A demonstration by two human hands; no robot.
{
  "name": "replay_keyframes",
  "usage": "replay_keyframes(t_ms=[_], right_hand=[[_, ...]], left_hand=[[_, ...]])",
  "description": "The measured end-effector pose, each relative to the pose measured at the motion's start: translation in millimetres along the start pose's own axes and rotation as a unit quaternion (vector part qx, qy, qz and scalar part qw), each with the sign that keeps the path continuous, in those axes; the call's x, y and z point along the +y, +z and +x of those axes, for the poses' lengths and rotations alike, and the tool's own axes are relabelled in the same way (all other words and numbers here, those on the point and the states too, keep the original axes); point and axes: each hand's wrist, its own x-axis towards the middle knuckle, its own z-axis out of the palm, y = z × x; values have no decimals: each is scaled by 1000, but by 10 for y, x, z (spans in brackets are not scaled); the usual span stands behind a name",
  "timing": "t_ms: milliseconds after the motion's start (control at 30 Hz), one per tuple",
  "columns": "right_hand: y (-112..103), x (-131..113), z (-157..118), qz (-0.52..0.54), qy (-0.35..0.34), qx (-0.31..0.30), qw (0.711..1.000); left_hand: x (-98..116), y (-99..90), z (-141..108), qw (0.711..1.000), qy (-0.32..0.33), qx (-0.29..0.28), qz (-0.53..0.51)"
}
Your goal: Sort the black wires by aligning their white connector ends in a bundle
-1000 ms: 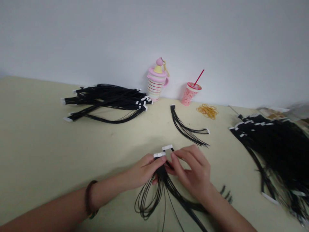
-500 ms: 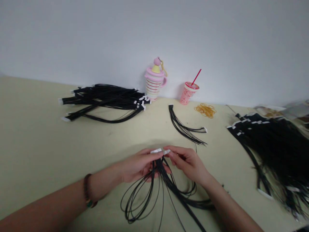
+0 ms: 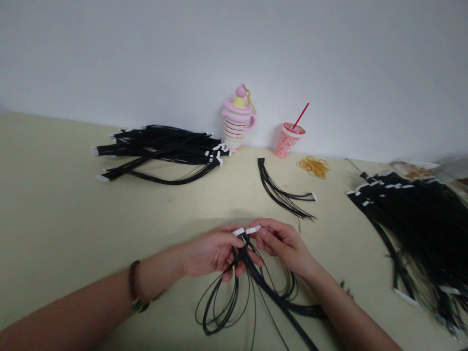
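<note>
My left hand [image 3: 219,251] is closed around a black wire harness [image 3: 261,282], near a white connector [image 3: 239,231] at its top. Some of its thin wires hang in loops below the fingers, and the thicker bundle trails down to the right, passing behind my right forearm. Between the thumb and fingers of my right hand [image 3: 280,242] is a second white connector [image 3: 253,229], with wires running down from it. The two connectors sit side by side, a small gap between them. Parts of the wires are hidden by my left fingers.
Black harnesses [image 3: 161,151] with white connectors lie in a pile at the back left. A separate wire harness [image 3: 274,187] rests ahead of my hands. Behind it stand a pink-lidded mug [image 3: 236,126], a cup with straw [image 3: 288,141] and rubber bands [image 3: 314,167]. A larger harness pile [image 3: 424,219] covers the right side.
The two white connectors have come slightly apart and the right one shows more fully. The hanging wire loops have shifted right. The whole view has shifted a little.
</note>
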Motion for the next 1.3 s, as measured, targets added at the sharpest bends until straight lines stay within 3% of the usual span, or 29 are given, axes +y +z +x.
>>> replay_keyframes(t_ms=[200, 333, 533, 700, 833, 933, 1100, 1200, 1300], right_hand=[[-18, -14, 1, -25, -6, -20, 999], [-63, -72, -17, -124, -43, -25, 991], [-200, -98, -63, -355, -118, 20, 927], [-351, -146, -76, -387, -150, 41, 909], [-248, -254, -122, -448, -210, 53, 867], [-48, -316, -217, -472, -187, 48, 860], [206, -306, -315, -472, -105, -107, 869], [248, -213, -273, -518, -63, -95, 848], [216, -129, -217, -519, -55, -86, 849]], left_hand=[[-12, 72, 7, 996, 0, 58, 64], [-16, 84, -5, 993, -1, 57, 101], [-5, 76, -27, 995, -12, 63, 78], [-10, 81, -30, 988, 23, 93, 119], [-28, 73, -14, 983, 49, 113, 138], [-43, 60, -2, 983, 54, 107, 137], [-47, 60, 3, 983, 61, 110, 133], [-24, 65, 5, 983, 51, 125, 126], [8, 66, 5, 980, 42, 157, 118]])
